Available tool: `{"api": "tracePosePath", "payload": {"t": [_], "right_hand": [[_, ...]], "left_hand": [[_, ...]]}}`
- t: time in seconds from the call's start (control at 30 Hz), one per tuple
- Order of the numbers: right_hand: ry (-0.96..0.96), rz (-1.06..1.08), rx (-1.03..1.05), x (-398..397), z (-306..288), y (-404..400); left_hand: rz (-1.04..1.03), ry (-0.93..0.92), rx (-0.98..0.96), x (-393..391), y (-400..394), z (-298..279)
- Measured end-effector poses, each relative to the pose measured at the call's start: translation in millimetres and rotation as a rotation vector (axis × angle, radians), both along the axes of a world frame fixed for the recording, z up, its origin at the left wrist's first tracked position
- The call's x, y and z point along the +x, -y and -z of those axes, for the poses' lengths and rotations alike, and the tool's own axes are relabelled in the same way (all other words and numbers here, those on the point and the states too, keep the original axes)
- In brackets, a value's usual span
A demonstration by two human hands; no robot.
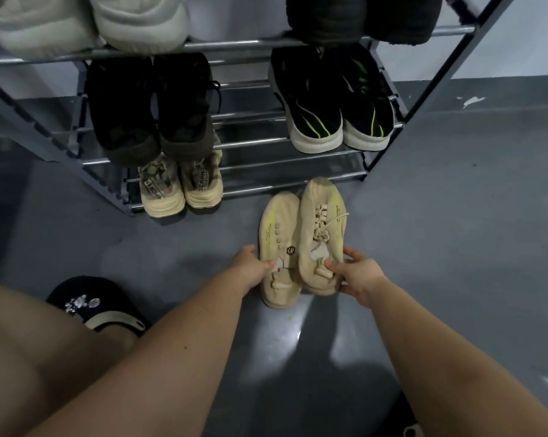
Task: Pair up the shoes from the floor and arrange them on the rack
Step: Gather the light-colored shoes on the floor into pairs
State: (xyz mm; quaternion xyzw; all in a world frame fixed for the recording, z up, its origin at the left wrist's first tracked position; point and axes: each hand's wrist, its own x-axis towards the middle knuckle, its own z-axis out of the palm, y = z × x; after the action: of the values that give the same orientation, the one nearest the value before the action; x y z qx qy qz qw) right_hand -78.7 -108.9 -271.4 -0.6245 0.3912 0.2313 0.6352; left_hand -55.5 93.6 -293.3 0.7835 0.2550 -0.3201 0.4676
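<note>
On the grey floor (455, 231), just in front of the rack's (241, 45) lowest rails, a pair of beige knit shoes is held side by side, toes toward the rack. The left beige shoe (276, 222) is gripped near its heel by the left hand (250, 266), thumb on the upper and fingers (247, 249) curled round the outer edge. The right beige shoe (324, 222) is clasped at its heel by the right hand (359, 274), the fingers closed on both sides; it is tilted slightly and overlaps the inner edge of its partner. Whether the heels rest on the floor cannot be told.

On the bottom tier, a cream pair with printed heels (181, 187) is seen at the left, its heels jutting past the front rail. To the right of that pair, the bottom rails (291, 176) lie bare up to the right post, directly ahead of the held shoes. On the tier above, a dark pair (149, 111) is set at the left and a black pair with green stripes (332, 102) at the right, with a gap between them. On the top tier, pale shoes (115, 20) and dark shoes (361, 17) are partly cut off by the frame edge.

A black slipper with a shiny ornament (93, 305) is worn on a foot at the lower left, well apart from the held pair. Open floor is seen to the right of the rack.
</note>
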Motion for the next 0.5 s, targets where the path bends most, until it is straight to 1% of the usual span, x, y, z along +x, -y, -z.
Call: {"api": "tracePosePath", "payload": {"t": [0.17, 0.27, 0.43, 0.5], "right_hand": [[0.009, 0.031, -0.022, -10, 14, 16], [-0.009, 0.001, -0.074, -13, 21, 27], [-0.057, -0.076, -0.058, -12, 28, 31], [-0.058, -0.109, -0.092, -15, 32, 26]], "left_hand": [[-0.016, -0.142, -0.035, -11, 11, 12], [-0.076, -0.199, -0.088, -10, 13, 18], [-0.18, -0.227, -0.177, -8, 9, 24], [-0.206, -0.238, -0.218, -10, 6, 27]]}}
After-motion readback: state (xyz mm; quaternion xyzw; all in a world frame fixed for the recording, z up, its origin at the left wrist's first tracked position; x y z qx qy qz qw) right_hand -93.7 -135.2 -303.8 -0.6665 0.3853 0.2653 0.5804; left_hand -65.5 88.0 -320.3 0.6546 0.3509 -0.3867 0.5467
